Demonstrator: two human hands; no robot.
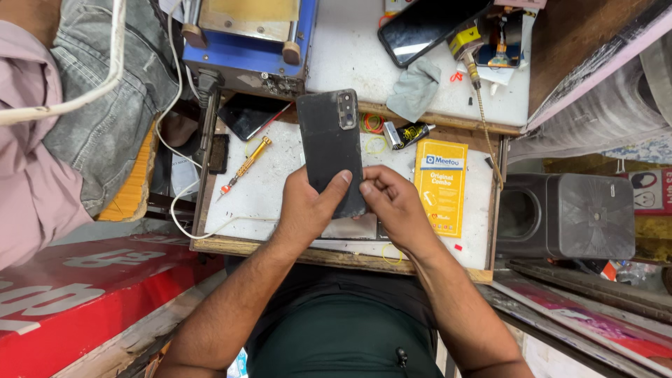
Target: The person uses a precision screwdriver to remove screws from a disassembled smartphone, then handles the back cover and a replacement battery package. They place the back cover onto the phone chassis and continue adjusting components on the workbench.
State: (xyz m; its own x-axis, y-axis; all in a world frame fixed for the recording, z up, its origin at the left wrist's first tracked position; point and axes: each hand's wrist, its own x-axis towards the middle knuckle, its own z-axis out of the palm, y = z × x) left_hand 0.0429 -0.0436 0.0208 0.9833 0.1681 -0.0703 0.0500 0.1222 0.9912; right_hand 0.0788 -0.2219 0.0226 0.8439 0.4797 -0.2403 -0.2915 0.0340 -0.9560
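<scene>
Left hand (306, 208) and your right hand (392, 203) both clamp the black phone (331, 148), back up, above the white worktop (273, 192); yellow packet (441, 185) just right, gold screwdriver (245, 166) left, blue machine (252, 42) beyond

The bottom of the black phone (331, 150) hides behind the left hand (308, 206) and right hand (393, 205), and another phone (427, 26), maybe cracked, is cut off at the top edge.
</scene>
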